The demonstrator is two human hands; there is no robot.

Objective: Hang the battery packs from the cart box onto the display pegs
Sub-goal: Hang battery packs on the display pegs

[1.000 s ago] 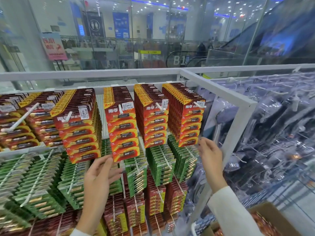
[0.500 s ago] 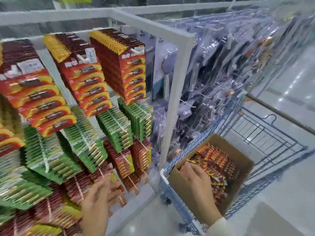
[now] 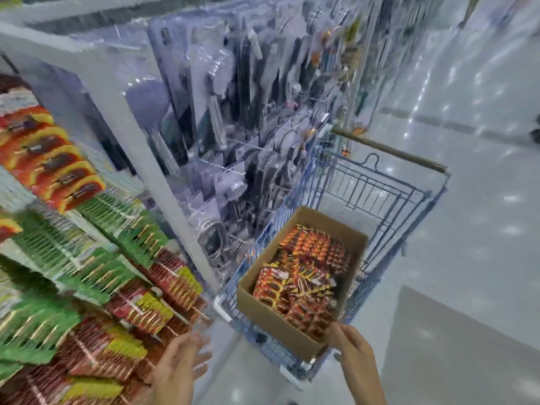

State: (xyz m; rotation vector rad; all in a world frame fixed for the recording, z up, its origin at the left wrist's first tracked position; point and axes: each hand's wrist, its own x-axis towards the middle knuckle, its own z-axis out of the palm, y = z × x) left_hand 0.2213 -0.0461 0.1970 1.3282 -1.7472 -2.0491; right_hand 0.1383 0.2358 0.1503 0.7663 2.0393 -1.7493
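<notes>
A brown cardboard box (image 3: 274, 323) sits in a blue wire cart (image 3: 388, 206), filled with several red and orange battery packs (image 3: 304, 276). My right hand (image 3: 352, 352) hovers at the box's near corner, fingers loosely curled, holding nothing. My left hand (image 3: 181, 363) is blurred, fingers spread and empty, in front of the low rows of hung packs. Red-and-yellow packs (image 3: 55, 168) and green packs (image 3: 117, 229) hang on the display pegs at the left.
A white upright post (image 3: 152, 159) divides the battery display from a rack of clear-packed kitchen tools (image 3: 233, 118). The cart's brown handle (image 3: 388, 150) points toward the shiny grey aisle floor (image 3: 467, 229). The whole view is motion-blurred.
The view has swung right and down from the pegs to the cart. My right hand has drawn back from inside the box to its near corner; my left hand dropped low.
</notes>
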